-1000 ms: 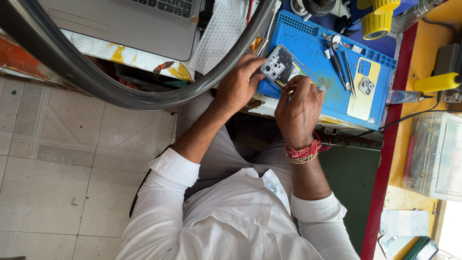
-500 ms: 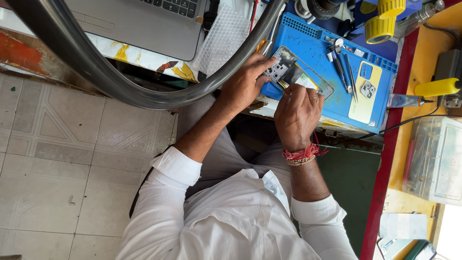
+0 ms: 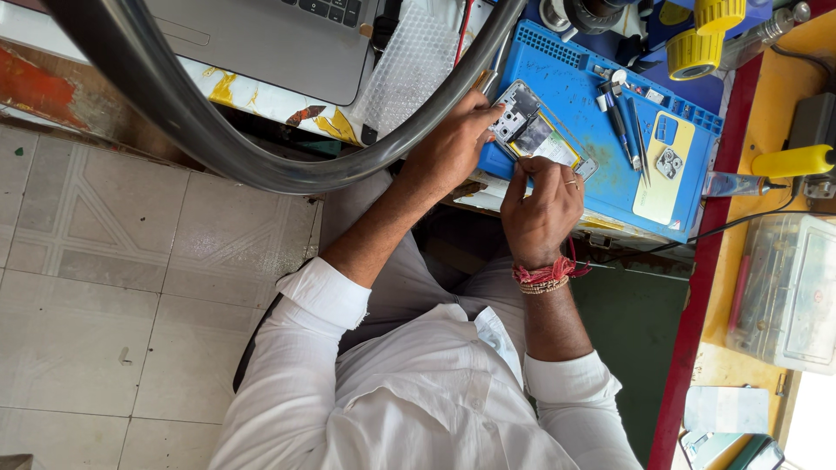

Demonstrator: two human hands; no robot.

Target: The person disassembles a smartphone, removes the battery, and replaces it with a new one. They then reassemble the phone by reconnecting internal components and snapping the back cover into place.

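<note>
Phone [image 3: 533, 132], opened with its back off, lies on the blue work mat [image 3: 592, 104]. Left hand [image 3: 448, 144] pins its top corner; right hand [image 3: 542, 209] pinches closed at its lower edge, perhaps on a small tool. Beside it lie screwdrivers [image 3: 620, 117] and a yellow phone cover [image 3: 664, 165]; a dark curved ring [image 3: 261, 165] crosses the left forearm.

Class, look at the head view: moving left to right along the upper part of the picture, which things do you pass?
Grey laptop → bubble wrap → left hand → opened phone → yellow phone cover → yellow-handled tool.
</note>
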